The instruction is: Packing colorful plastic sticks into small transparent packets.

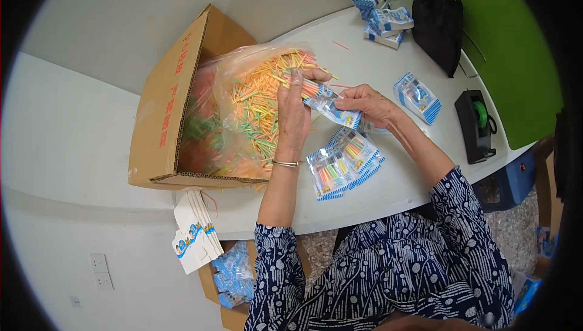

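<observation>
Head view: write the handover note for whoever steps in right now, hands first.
Left hand: pinching a bunch of coloured sticks above the open carton.
Right hand: holding a small blue-and-clear packet at the tip of that bunch.
Bulk sticks lie in a plastic bag inside the carton.
Done: several filled packets stacked on the table near the body; one more packet lies to the right.
Left: the packet in hand looks unfinished; plenty of loose sticks remain.

Head camera looks down (close) at table
</observation>
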The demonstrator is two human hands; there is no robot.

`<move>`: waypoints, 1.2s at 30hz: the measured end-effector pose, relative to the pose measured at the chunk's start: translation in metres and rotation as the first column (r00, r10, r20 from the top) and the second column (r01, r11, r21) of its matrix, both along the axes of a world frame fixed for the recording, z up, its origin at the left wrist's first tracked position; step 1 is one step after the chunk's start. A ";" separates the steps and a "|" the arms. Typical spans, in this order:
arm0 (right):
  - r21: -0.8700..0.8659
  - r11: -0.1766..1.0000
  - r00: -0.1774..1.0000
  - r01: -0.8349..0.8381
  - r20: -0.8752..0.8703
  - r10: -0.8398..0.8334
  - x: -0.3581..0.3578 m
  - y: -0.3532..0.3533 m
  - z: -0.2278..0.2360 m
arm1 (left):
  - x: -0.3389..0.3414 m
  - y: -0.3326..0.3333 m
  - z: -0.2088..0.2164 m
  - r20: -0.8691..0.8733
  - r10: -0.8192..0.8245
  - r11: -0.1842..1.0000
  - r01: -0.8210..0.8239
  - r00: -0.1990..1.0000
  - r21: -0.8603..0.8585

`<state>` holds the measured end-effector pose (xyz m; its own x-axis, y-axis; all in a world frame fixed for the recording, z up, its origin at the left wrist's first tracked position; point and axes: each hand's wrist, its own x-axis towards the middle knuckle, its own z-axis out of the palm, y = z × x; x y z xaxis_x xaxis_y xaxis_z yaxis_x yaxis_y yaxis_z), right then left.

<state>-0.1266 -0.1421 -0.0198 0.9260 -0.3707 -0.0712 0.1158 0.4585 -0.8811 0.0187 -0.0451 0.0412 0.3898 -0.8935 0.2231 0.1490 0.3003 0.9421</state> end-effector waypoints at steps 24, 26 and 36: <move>-0.113 0.985 0.991 0.129 0.032 -0.126 0.002 0.004 -0.008 | 0.008 0.010 -0.005 0.019 -0.077 0.993 0.075 0.997 0.089; -0.093 0.985 0.989 0.144 0.041 -0.141 0.005 0.005 -0.006 | 0.016 0.010 -0.001 -0.016 -0.046 0.990 0.047 0.999 0.133; -0.121 0.985 0.992 0.120 0.062 -0.113 0.009 0.005 -0.008 | 0.010 0.011 -0.010 0.849 0.039 0.987 -0.154 0.528 0.050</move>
